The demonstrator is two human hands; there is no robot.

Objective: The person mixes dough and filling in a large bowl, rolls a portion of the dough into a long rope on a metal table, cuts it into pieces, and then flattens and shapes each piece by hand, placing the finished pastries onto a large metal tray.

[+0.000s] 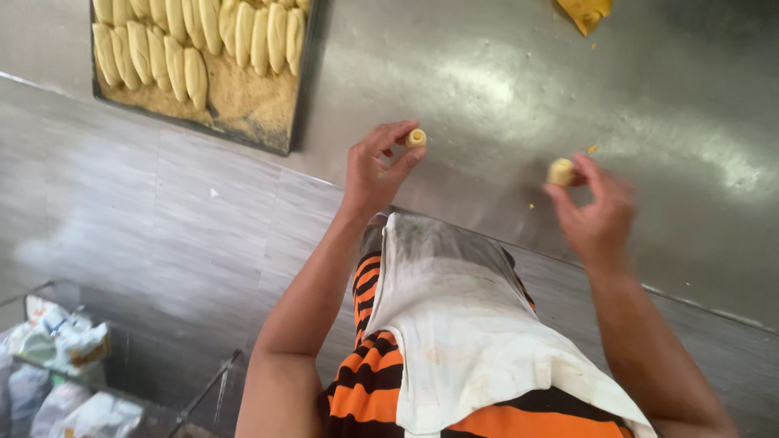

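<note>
Left hand point(373, 170) pinching a small dough roll point(415, 137) between fingers, above the steel surface point(487, 81). Right hand point(596, 207) clamped on a dough lump point(561, 171). Beyond the left fingers, a tray point(302, 89) of rolls

A shiny steel worktop point(503, 73) stands over a grey tiled floor point(122, 227), softly lit.

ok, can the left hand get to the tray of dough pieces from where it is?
Probably yes. The left hand pinches a small dough roll, and bare steel table lies between it and the tray. Nothing blocks the way, though its grip is occupied.
</note>
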